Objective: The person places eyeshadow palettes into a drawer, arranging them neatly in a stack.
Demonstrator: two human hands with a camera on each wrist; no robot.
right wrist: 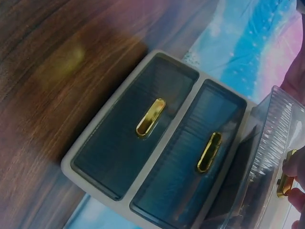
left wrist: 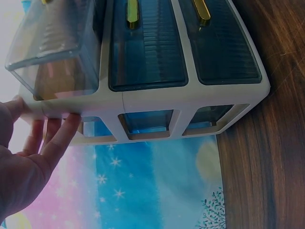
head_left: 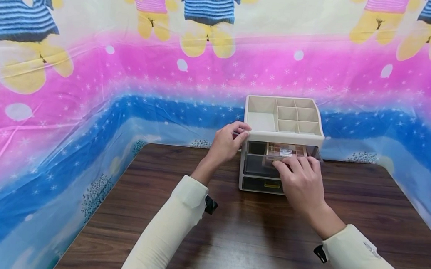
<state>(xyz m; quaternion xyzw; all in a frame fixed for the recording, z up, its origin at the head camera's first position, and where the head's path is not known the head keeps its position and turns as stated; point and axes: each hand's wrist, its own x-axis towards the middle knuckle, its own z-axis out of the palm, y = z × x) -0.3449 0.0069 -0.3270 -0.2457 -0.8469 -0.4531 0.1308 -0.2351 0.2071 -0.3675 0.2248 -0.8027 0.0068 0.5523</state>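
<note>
A cream desktop organizer (head_left: 283, 136) with dark see-through drawers stands on the table. Its top drawer (right wrist: 262, 157) is pulled partway out. Inside lies what looks like a makeup palette (head_left: 274, 149) with rows of coloured squares. My right hand (head_left: 302, 182) pinches that drawer's gold handle (right wrist: 286, 179) between thumb and fingers. With thumb and fingers at the upper left corner of the frame, my left hand (head_left: 227, 140) holds the organizer's side, plain to see in the left wrist view. Both lower drawers (left wrist: 147, 57) are closed.
Open compartments (head_left: 287, 113) form the organizer's top. Beneath it is a dark wood-grain table (head_left: 231, 235). Behind and at the sides hangs a patterned cloth (head_left: 211, 80) with bears and snowflakes, close to the organizer's back.
</note>
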